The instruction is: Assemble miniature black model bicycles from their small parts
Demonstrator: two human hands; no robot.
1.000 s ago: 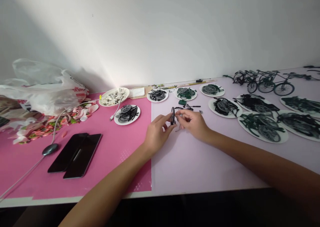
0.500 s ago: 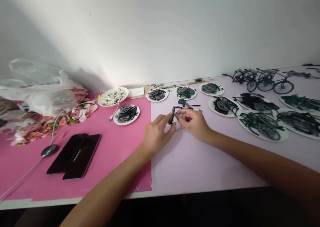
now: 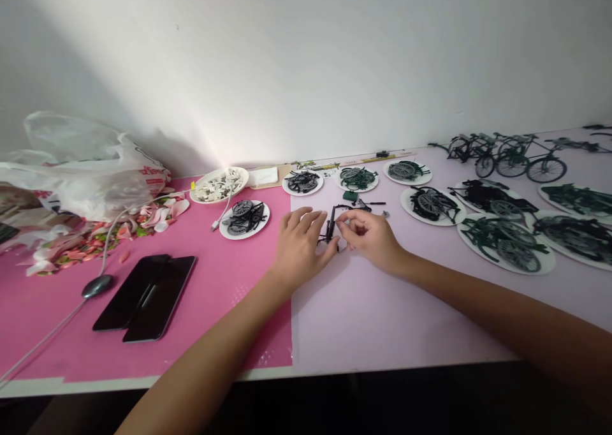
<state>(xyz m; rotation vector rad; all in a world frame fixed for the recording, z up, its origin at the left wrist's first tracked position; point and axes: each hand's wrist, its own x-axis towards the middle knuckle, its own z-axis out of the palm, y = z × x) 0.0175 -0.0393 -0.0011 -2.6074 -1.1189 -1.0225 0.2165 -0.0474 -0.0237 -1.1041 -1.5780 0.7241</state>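
A small black part stands between my hands above the lilac side of the table. My left hand is just left of it, fingers spread, with the thumb close to its lower end. My right hand is closed in a pinch at its right side; what the fingertips hold is too small to make out. Beyond the hands lie a dark green piece and thin black pieces.
Plates with bicycle parts stand behind and right, such as one plate. Assembled bicycles are at the back right. Two phones, a cable with a dark puck, a plastic bag and a white-parts bowl are left.
My left fingers have opened and lifted away from the black part. My right hand keeps its pinch in nearly the same place. The view has shifted slightly.
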